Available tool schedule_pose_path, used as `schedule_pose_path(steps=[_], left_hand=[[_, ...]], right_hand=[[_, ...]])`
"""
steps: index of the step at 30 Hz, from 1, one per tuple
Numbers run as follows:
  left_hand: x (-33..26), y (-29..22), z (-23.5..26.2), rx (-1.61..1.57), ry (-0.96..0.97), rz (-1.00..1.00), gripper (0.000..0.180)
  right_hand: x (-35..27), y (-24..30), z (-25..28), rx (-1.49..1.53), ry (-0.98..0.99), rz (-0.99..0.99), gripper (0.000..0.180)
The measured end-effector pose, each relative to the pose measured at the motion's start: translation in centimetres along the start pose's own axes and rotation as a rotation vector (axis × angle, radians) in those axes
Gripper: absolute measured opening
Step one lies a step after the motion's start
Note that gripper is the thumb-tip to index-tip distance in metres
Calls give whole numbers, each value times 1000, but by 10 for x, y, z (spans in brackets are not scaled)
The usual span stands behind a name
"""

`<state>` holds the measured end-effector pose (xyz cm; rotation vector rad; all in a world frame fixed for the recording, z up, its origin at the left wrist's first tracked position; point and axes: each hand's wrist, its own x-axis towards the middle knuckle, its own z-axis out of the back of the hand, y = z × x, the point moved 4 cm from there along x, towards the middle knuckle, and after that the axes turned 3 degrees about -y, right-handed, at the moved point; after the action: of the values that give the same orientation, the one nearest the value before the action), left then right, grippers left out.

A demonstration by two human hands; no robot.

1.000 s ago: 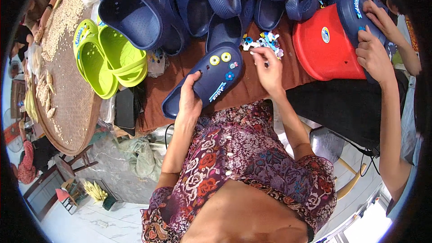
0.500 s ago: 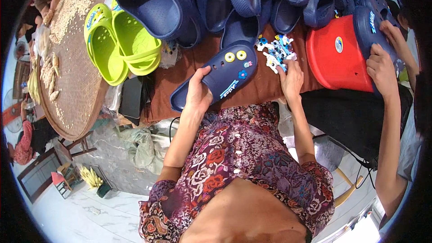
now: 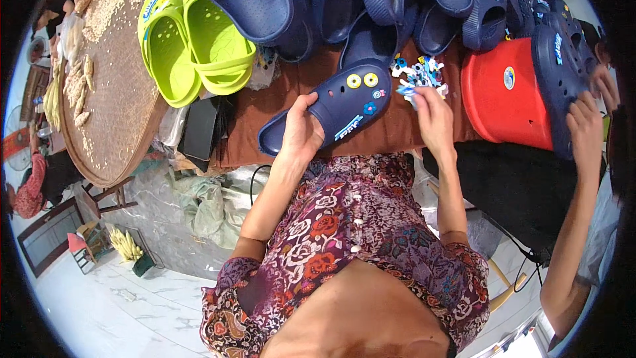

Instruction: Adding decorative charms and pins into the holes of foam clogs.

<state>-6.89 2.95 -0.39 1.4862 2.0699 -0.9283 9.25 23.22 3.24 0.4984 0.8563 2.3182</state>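
My left hand [image 3: 305, 134] grips a navy clog [image 3: 338, 111] low over the brown cloth, thumb outside and fingers hidden inside it. On the clog's upper sit two yellow-and-white eye charms, a blue flower, a small round charm and a blue lettered strip; some holes are bare. Close to its toe, my right hand [image 3: 435, 119] pinches a small blue-and-white shoe charm [image 3: 405, 91], partly covered by the fingers. A heap of mixed blue, white and black charms [image 3: 427, 71] lies just beyond that hand.
Several navy clogs [image 3: 252, 0] crowd the far side of the brown cloth [image 3: 242, 139]. Lime clogs [image 3: 218, 46] and a black wallet-like item [image 3: 201, 131] lie left, beside a woven tray [image 3: 119, 119] of kernels. A co-worker's hand [image 3: 586, 126] holds another clog by a red tub [image 3: 507, 93].
My right hand has come up off the charm heap with a charm between its fingers. The co-worker's hands have shifted on their clog. The whole view has swung slightly.
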Motion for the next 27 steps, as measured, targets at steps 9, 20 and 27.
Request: schedule_pose_path(steps=[9, 20, 27], left_hand=[[1, 4, -1, 21, -3, -41, 40], [2, 13, -2, 84, -44, -76, 35], [3, 15, -5, 202, -108, -153, 34]], right_hand=[[25, 84, -60, 280, 168, 150, 16], [20, 92, -68, 274, 192, 58, 15], [17, 91, -72, 106, 103, 129, 16]])
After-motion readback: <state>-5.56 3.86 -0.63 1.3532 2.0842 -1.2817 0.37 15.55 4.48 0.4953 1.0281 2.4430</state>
